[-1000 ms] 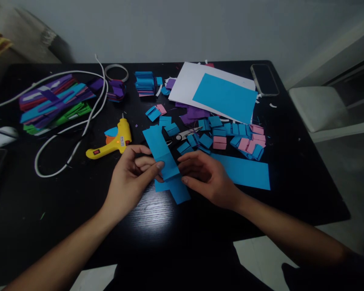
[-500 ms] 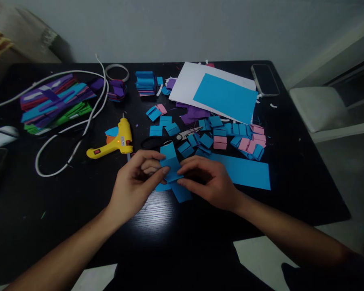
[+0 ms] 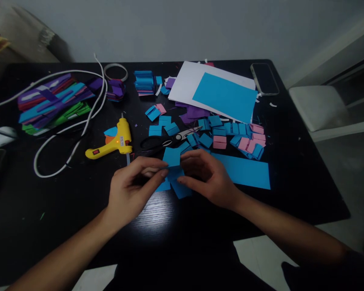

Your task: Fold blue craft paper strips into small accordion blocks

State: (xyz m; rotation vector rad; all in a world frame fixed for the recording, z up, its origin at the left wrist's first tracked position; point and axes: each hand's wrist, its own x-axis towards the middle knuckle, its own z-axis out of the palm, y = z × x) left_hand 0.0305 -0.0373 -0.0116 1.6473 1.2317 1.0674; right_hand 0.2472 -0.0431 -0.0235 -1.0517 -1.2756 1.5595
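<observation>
A small blue piece of paper (image 3: 172,157) with a crease across it is held above the table between my two hands. My left hand (image 3: 132,188) pinches its left edge between thumb and fingers. On the other side, my right hand (image 3: 210,178) has its curled fingers at the right edge, with the thumb lower down. Below the hands lie more blue paper pieces (image 3: 180,189), partly covered. Just beyond them are black-handled scissors (image 3: 166,141), and several folded blue and pink paper pieces (image 3: 220,141) are scattered to the right.
A yellow glue gun (image 3: 121,139) lies left of my hands, near a looped white cable (image 3: 36,157). Bundled coloured strips (image 3: 53,99) are at the far left. White sheets (image 3: 185,81) with a blue sheet (image 3: 224,97) and a phone (image 3: 264,79) lie toward the back.
The blue paper has turned and bent at its crease, its upper part now tilted over. My right fingers have moved up along its right edge, apart from the thumb.
</observation>
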